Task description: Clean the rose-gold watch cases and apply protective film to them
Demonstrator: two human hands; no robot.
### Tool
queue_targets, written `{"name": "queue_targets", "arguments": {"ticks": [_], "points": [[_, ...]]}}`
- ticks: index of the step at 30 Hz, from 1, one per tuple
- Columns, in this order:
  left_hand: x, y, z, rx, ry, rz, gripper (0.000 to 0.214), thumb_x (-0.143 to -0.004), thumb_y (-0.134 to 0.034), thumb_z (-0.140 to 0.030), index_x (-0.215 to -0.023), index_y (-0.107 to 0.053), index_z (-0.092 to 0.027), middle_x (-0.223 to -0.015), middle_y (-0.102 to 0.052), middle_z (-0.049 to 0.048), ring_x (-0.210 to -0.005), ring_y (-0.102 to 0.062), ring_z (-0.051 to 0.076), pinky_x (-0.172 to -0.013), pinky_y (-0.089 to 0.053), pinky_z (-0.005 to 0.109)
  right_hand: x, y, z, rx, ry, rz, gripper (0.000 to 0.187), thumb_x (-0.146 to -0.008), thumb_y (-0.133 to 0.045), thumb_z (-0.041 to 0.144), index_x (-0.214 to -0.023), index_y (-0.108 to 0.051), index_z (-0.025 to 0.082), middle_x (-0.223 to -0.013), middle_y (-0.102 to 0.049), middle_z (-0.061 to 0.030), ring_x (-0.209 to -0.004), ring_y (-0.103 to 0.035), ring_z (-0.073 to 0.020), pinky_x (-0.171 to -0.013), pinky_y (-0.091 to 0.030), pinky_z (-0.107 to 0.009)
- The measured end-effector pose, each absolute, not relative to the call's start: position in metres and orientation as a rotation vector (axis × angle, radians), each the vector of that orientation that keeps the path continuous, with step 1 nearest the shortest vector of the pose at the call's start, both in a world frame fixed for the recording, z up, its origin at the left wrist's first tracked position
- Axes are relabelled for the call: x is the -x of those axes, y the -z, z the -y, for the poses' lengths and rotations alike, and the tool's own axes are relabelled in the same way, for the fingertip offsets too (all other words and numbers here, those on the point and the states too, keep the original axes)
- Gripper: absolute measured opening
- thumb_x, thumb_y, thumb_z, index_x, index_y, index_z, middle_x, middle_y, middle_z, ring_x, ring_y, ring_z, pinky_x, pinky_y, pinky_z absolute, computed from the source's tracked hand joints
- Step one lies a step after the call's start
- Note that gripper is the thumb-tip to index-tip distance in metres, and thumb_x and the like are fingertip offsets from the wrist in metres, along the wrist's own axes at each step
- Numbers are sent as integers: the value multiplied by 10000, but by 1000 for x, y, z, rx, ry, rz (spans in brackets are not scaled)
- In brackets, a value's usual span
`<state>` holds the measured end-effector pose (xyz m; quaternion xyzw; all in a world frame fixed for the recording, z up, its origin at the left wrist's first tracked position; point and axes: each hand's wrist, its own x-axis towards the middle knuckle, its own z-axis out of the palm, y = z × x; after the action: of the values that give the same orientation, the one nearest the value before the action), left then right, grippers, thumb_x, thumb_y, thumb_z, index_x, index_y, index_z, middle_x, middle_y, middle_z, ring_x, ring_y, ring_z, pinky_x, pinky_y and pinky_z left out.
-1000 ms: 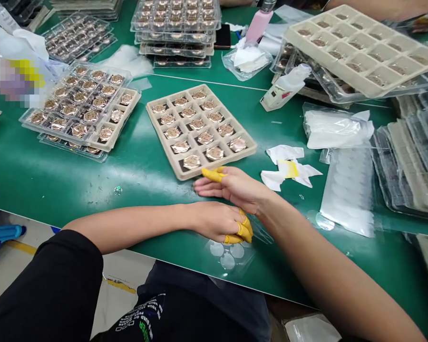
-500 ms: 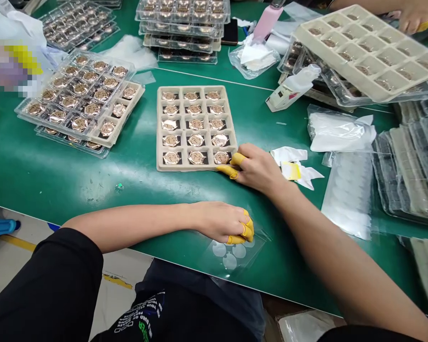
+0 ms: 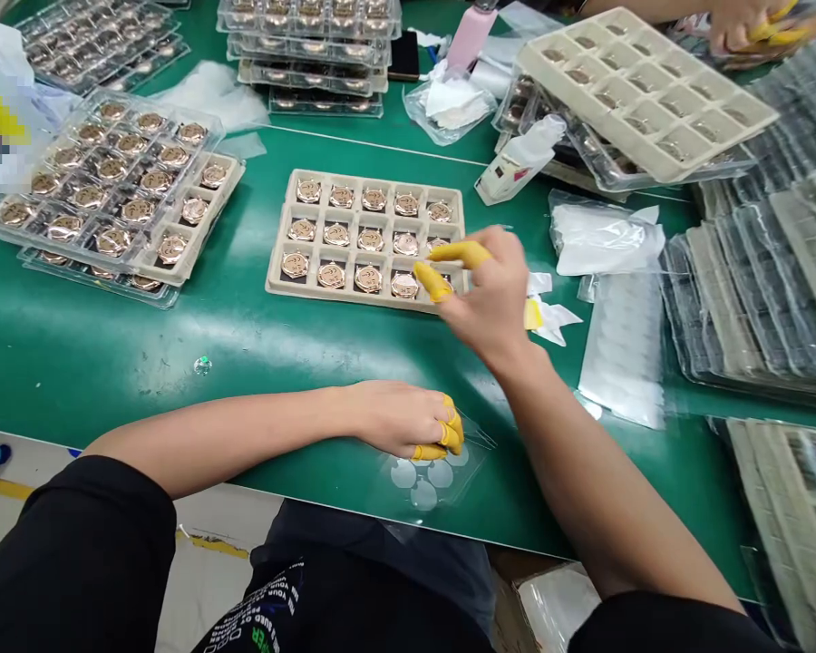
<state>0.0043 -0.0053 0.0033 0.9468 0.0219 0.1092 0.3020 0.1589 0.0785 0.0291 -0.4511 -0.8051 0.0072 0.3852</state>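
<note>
A beige pulp tray (image 3: 374, 181) lies flat mid-table, with rose-gold round pieces (image 3: 367, 277) in its dark pockets, in 3 rows of 5. My right hand (image 3: 480, 286) hovers over the tray's right end, slightly blurred, with yellow finger cots on thumb and forefinger. Its fingers are apart, with nothing visible in them, and they hide part of that end. Nearer me, my left hand (image 3: 404, 419) rests curled on a clear sheet of round stickers (image 3: 425, 481), with yellow cots on several fingers.
Stacked clear trays of rose-gold pieces (image 3: 309, 54) (image 3: 109, 186) crowd the back and left of the green table (image 3: 142, 363). A co-worker's hand (image 3: 741, 25) is at the top right, beyond a tilted beige tray (image 3: 646, 91). Plastic-packed stacks (image 3: 748, 281) fill the right side.
The beige tray has turned clockwise, from its long side pointing down the view to lying crosswise. My right hand has lifted off its edge and now sits over its right end.
</note>
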Motion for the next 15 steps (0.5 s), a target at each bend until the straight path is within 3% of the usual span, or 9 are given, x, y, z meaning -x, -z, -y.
{"name": "queue_targets", "arguments": {"ticks": [3,6,10,15], "points": [[-6,-3,5,-2465,-316,-74,305,-1069,-551,-245,-1202,-816,-174,-1245,-820,99,-1177,-747,230,-1078,-586,311,-199,-6,-79,1261,-86,2161,189,-918,-748,375,-1000,-738,205,-998,-665,-112,-939,-609,-291,-835,-522,-468],[-6,-3,4,-2412,-350,-78,279,-1058,-576,-227,-1175,-823,-170,-1222,-829,98,-1170,-764,222,-1128,-559,304,-207,11,-71,1208,-189,2200,50,-902,-682,223,-936,-717,210,-976,-671,-102,-912,-621,-268,-790,-528,-431],[-5,-5,3,-2331,-389,-121,254,-1051,-591,-212,-1150,-820,-163,-1197,-837,97,-1177,-775,223,-1137,-563,315,-199,12,-46,1104,-290,2207,156,-895,-619,117,-949,-719,225,-955,-661,-80,-910,-638,-241,-767,-537,-399],[-2,-6,1,-2162,-470,-229,189,-1018,-652,-211,-1089,-819,-156,-1165,-848,77,-1099,-795,208,-1047,-597,300,-207,-1,-19,1062,-313,2231,239,-960,-585,115,-1071,-749,248,-1023,-706,-75,-953,-679,-225,-798,-559,-393]]}}
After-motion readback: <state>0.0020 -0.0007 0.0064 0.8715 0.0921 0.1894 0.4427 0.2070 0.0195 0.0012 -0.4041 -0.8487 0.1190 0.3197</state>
